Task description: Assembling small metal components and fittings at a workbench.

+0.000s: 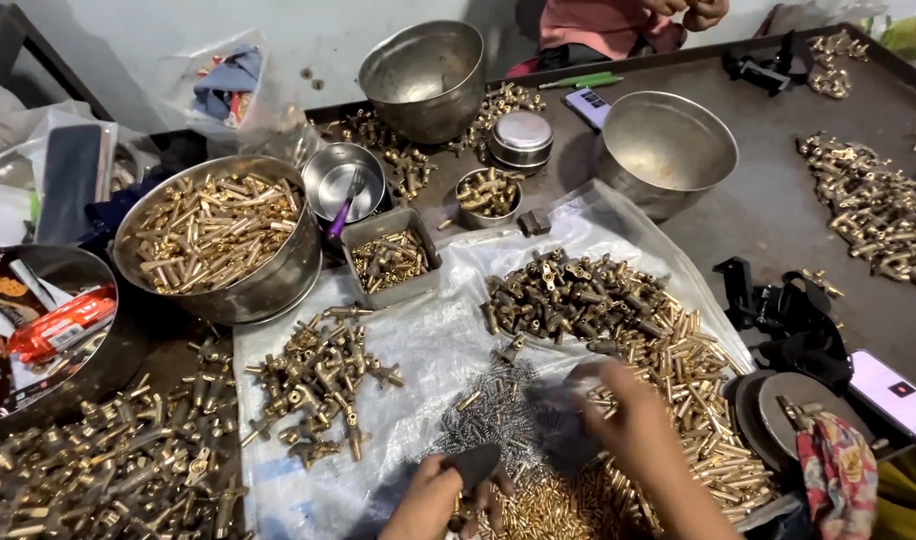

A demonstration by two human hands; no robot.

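Left hand (433, 500) grips dark tool (475, 464) beside spring pile (493, 410)

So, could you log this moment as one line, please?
left hand: holds dark tool | right hand: on brass pins | springs between

A single head-worn camera covers the scene. It looks steeply down and forward across the desk (758, 215) from the wearer's side, at close range. The wearer's left hand (433, 500) and right hand (633, 425) enter from the bottom edge, nearest the lens. The view faces the far desk edge, where another person's torso (603, 25) is cut off by the top border. No second view exists, so no area is shared.
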